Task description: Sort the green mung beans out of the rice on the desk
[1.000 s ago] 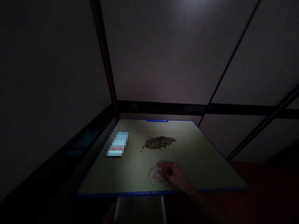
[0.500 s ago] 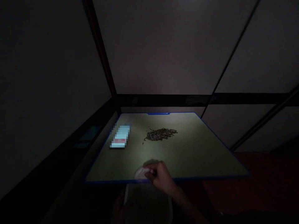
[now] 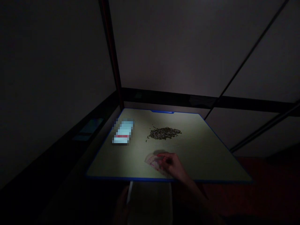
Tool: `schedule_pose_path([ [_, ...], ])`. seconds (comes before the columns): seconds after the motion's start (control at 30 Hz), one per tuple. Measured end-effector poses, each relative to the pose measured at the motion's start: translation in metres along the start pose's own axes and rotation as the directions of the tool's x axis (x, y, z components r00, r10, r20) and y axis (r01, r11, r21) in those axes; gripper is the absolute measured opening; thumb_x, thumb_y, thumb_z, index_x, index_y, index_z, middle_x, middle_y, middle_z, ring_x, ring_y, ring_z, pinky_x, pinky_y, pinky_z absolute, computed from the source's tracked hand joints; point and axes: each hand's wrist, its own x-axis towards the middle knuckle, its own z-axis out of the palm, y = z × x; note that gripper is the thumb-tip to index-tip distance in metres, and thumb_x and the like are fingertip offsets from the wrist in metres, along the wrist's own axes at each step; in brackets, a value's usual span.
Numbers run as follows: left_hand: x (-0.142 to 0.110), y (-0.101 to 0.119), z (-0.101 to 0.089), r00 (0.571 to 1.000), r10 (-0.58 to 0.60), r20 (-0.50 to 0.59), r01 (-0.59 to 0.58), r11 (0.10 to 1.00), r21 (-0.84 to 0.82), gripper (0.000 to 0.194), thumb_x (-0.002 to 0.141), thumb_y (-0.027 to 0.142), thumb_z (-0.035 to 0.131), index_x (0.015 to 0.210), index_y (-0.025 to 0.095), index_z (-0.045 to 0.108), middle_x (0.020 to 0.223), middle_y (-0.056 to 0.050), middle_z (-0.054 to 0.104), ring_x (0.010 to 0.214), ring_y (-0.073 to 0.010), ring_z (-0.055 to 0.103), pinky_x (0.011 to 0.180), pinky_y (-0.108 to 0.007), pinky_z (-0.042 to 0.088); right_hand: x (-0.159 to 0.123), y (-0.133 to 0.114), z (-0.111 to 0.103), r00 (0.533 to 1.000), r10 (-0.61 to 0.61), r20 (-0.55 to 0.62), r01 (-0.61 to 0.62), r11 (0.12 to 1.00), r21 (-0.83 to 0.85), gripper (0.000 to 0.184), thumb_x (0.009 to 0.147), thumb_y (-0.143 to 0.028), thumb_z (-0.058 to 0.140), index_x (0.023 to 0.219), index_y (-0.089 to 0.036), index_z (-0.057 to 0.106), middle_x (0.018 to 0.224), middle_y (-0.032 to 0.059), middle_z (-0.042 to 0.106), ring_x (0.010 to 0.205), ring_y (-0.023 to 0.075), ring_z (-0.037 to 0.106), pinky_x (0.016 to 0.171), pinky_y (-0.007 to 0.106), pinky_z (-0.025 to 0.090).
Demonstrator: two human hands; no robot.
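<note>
My right hand (image 3: 172, 165) is closed on a thin, pale, see-through piece with a rounded edge (image 3: 150, 159), held over the near part of the board (image 3: 201, 153); its exact kind does not show. Below the board's near edge, in deep shadow, my left hand (image 3: 122, 201) grips the left side of a pale-rimmed rectangular container (image 3: 170, 200). The inside of that container is too dark to make out. Farther back on the board lies a spread heap of small dark grains (image 3: 165, 133), with a few loose ones at its left.
A lit, pixelated phone-like screen (image 3: 123, 132) is at the board's left. The board has a blue rim (image 3: 131, 179) and a blue handle piece (image 3: 162, 111) at its far side. Pale wall panels (image 3: 168, 47) stand behind and left; a red floor (image 3: 225, 197) shows at right.
My right hand has moved the see-through piece from the board's near edge farther in and to the right. My left hand stays at the container. The view has tilted slightly.
</note>
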Motion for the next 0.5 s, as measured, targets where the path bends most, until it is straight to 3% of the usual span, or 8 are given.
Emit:
schedule_pose_path([
  [0.17,-0.013,-0.024,0.005,0.986,-0.135,0.097,0.130,0.990,0.056,0.061,0.048,0.044,0.056,0.097,0.007,0.060,0.124,-0.026,0.054,0.118,-0.0379,0.049,0.102,-0.047,0.037,-0.005,0.005,-0.016,0.999,0.001,-0.036,-0.003,0.998,-0.057,0.026,0.068,-0.034,0.059,0.076,-0.014,0.072,0.053,0.0018,0.058,0.050,0.0141,0.049,0.049,0.026,0.039],
  [0.3,-0.021,-0.036,0.002,0.984,-0.154,0.089,0.137,0.975,0.174,0.050,0.056,0.036,0.055,0.100,0.012,0.060,0.126,-0.019,0.054,0.123,-0.0335,0.045,0.104,-0.045,0.036,-0.010,0.010,-0.032,0.996,0.012,-0.086,-0.019,0.996,-0.083,0.031,0.069,-0.040,0.058,0.078,-0.014,0.073,0.053,0.0023,0.059,0.049,0.0149,0.049,0.048,0.026,0.039],
  [0.5,-0.019,-0.020,-0.002,0.977,-0.150,0.148,0.090,0.933,0.349,0.042,0.065,0.031,0.051,0.101,0.013,0.061,0.119,-0.019,0.060,0.112,-0.0299,0.056,0.099,-0.043,0.040,-0.018,0.010,-0.052,0.985,0.026,-0.171,-0.041,0.995,-0.085,0.039,0.067,-0.043,0.060,0.089,-0.013,0.072,0.062,0.0055,0.067,0.056,0.0201,0.059,0.053,0.031,0.047],
])
